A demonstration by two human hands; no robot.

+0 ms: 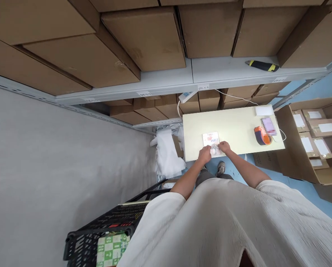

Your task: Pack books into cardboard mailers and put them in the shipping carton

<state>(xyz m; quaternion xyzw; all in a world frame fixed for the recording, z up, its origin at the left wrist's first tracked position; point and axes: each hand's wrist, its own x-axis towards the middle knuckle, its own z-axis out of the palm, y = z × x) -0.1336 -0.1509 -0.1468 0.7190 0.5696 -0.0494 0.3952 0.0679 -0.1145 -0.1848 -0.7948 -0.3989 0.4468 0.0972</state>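
White printed packet (210, 138) is lying on the bench (233, 120) by the person's-side edge, left hand (205, 153) and right hand (224, 147) working its near end, fingers curled, can't tell if gripping, orange-purple ring (258, 138) sitting farther right.

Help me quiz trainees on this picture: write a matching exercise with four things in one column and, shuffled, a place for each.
1. Black-and-yellow tool
2. Printed packet
3. Green-and-white checked package
4. Small boxes with white labels

A. In the black crate
B. On the pale table, at the person's fingers
C. Inside the large open carton
D. On the grey shelf

Pairs: 1-D, 2-B, 3-A, 4-C
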